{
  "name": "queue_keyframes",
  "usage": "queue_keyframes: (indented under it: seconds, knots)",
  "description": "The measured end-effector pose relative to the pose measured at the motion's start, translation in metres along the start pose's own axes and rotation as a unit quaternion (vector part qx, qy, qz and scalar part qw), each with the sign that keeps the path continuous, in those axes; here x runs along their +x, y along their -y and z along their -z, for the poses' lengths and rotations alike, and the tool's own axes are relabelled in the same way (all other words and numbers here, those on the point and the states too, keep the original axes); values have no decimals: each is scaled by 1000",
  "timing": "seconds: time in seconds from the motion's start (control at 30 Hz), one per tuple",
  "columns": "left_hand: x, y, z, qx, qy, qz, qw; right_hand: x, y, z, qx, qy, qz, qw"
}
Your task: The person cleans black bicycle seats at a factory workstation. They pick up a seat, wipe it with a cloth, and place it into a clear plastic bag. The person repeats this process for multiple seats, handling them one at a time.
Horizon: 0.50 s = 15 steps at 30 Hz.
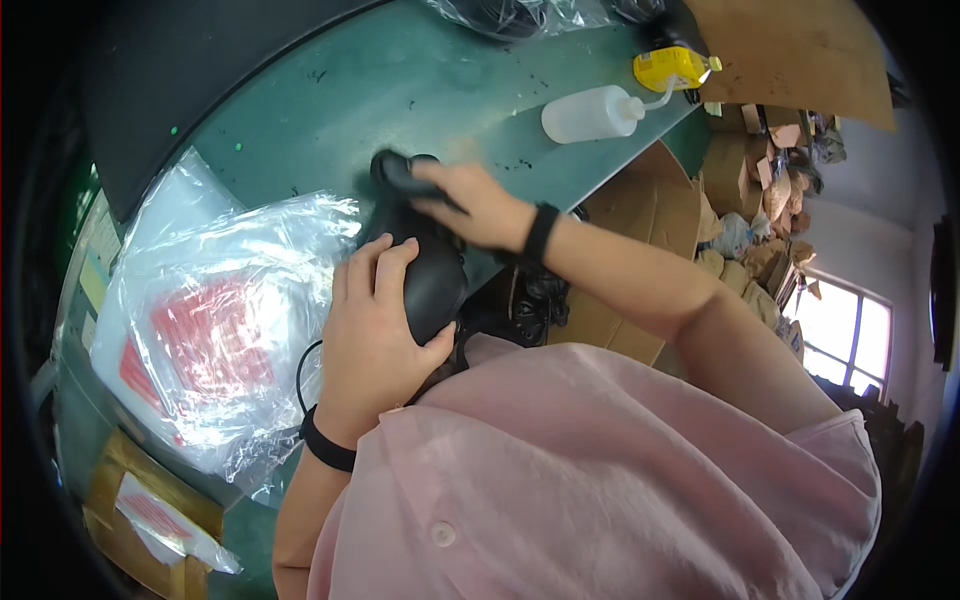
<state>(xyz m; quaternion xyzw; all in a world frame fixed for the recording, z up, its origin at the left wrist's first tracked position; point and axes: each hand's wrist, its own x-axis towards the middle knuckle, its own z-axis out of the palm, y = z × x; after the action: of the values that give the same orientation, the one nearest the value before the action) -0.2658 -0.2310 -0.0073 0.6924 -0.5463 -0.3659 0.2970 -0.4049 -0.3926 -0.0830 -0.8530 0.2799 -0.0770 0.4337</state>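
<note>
Close against my body is a smooth black rounded object [435, 285], shaped somewhat like a shoe; its exact kind is not clear. My left hand [378, 325] grips it from the near left side, fingers over its top and thumb on its near edge. Just beyond it, my right hand [475, 203], slightly blurred, closes round a dark piece with a rounded end [395, 175]. Whether that piece is separate from the object cannot be made out. Left of my left hand lies a pile of clear plastic bags [300, 290] with red print.
On the green table [350, 95] lie a white squeeze bottle [590, 114] with a bent spout and a yellow bottle [668, 69]. An open cardboard box [650, 215] stands at the right, beyond the table edge. A black panel [180, 70] borders the far left.
</note>
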Motion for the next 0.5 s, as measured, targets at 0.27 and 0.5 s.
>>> queue_keyframes:
  seconds: [0.27, 0.5]
  knots:
    - [1, 4, 3, -5, -23, -19, 1000, 26, -30, 0, -92, -42, -40, 994]
    - [-1, -1, -2, 8, -10, -12, 1000, -20, 7, 4, 44, 7, -4, 999]
